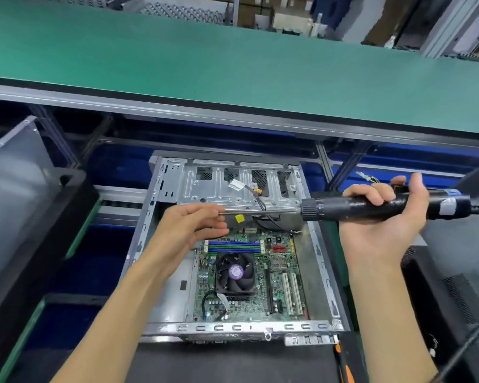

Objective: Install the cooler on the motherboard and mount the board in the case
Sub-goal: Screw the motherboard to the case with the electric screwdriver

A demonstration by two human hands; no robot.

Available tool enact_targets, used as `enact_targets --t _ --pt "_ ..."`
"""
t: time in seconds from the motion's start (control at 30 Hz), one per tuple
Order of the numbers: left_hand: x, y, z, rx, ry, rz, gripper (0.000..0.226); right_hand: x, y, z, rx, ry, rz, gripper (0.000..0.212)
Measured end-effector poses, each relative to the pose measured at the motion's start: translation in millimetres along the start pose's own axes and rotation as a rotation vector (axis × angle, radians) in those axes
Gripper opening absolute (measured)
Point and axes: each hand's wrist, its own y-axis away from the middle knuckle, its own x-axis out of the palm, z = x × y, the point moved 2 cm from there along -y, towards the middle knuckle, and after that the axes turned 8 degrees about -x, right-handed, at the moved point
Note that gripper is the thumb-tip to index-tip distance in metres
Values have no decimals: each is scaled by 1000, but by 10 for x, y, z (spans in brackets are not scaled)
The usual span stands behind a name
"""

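Note:
An open metal computer case (320, 261) lies flat in front of me. Inside it sits a green motherboard (281, 275) with a black fan cooler (235, 273) mounted on it. My right hand (385, 217) grips a black electric screwdriver (351, 207) held level above the case, its long bit pointing left. My left hand (194, 225) hovers over the board's upper left corner, and its fingertips pinch the tip of the bit (260, 212). Whether a screw sits on the tip is hidden.
A green-topped shelf (233, 67) runs across above the case. A grey case panel (14, 194) leans in a black holder at the left. A dark case (454, 286) stands at the right. An orange-handled tool (344, 366) lies at the near right edge. Loose wires (260, 200) hang over the drive cage.

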Motion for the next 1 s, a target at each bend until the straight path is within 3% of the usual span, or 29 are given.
enact_targets --t 0.07,0.17,0.27,0.33,0.4,0.47,0.53,1.0 --pt "-44 21 -16 -16 10 32 21 95 -88 -60 167 -213 9 17" --pt "-162 58 -19 -1 -110 -64 21 220 -169 -145 178 -139 32 19" --pt "-250 117 83 -12 -612 -219 23 340 -144 -272 166 -33 87 20" --pt "-225 159 243 -111 -1031 -153 30 419 -102 -396 178 30 147 21" --pt "-165 189 455 -188 -1236 25 46 473 -12 -550 194 77 212 21" --pt "-102 224 613 -230 -1302 148 60 517 79 -703 212 141 272 16" --pt "-98 231 693 -248 -1359 169 66 565 171 -844 228 205 335 19" --pt "-189 330 792 -268 -1367 188 38 561 523 -1439 150 448 548 9"
